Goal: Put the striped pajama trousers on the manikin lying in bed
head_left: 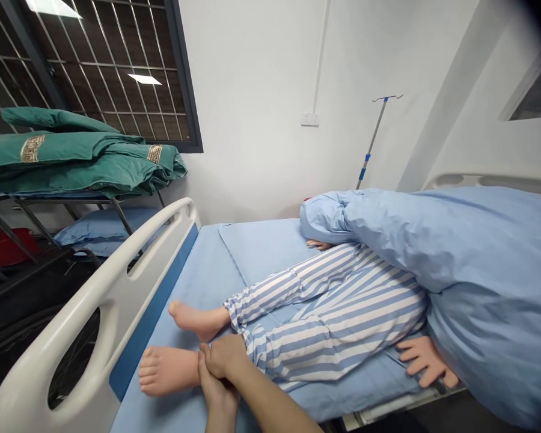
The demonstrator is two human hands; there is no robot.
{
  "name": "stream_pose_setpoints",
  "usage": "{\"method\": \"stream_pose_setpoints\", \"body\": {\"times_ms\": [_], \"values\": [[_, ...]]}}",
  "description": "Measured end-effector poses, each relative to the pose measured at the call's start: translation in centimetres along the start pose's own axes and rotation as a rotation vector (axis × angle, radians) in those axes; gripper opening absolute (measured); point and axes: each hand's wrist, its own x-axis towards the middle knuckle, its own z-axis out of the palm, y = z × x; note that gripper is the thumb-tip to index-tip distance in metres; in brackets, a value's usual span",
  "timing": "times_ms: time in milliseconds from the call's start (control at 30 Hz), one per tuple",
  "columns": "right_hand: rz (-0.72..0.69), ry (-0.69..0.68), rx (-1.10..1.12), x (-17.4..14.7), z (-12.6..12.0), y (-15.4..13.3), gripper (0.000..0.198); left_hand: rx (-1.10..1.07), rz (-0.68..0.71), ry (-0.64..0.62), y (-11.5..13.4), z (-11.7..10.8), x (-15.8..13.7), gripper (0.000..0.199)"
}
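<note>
On the bed lies a nursing manikin in blue-and-white striped trousers (pixel 338 337), with its legs stretched toward the footboard. My left hand (pixel 216 388) is closed around the ankle of its nearer foot (pixel 169 370) from the near side. Against it, my right hand (pixel 228 358) wraps the same ankle by the trouser cuff, its fingers touching my left hand. The farther foot (pixel 198 319) rests on its side, just beyond my hands. A blue quilt (pixel 433 240) covers the manikin's upper body, and one manikin hand (pixel 426 361) sticks out beneath it.
The white footboard (pixel 103 294) stands left of the feet, above the light blue sheet (pixel 261 258). An IV pole (pixel 372 144) rises behind the bed. Folded green quilts (pixel 85 156) are stacked at the left, over a red basin (pixel 9 243). A wheelchair wheel shows behind the footboard.
</note>
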Motion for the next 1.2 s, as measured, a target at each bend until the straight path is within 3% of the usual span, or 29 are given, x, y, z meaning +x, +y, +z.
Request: {"method": "stream_pose_setpoints", "body": {"times_ms": [100, 200, 467, 733, 1033, 1133, 1200], "values": [[-0.039, -0.001, -0.024, -0.2, -0.1, 0.2, 0.055, -0.026, 0.009, 0.0, -0.3, -0.9, 0.4, 0.038], [-0.111, 0.088, -0.045, -1.0, -0.2, 0.4, 0.049, -0.023, -0.026, 0.021, -0.3, -1.4, 0.5, 0.036], [-0.298, 0.202, -0.081, -2.8, 0.2, 1.1, 0.036, 0.089, -0.029, 0.03, 0.6, -1.0, -1.4, 0.024], [-0.218, 0.009, -0.072, -1.8, -0.6, 0.7, 0.04, 0.117, -0.064, 0.139, 0.7, -0.5, -2.0, 0.02], [-0.19, -0.178, -0.021, 1.3, -0.4, 0.9, 0.044, 0.081, -0.099, 0.1, 0.6, -1.2, -0.7, 0.021], [-0.209, -0.168, -0.032, 1.3, -0.2, 1.0, 0.046, 0.067, -0.092, 0.108, 0.5, -1.7, -0.4, 0.023], [-0.194, -0.071, -0.053, 0.8, 0.3, 0.8, 0.046, 0.05, -0.096, 0.083, 0.4, -2.0, -0.2, 0.025]]}}
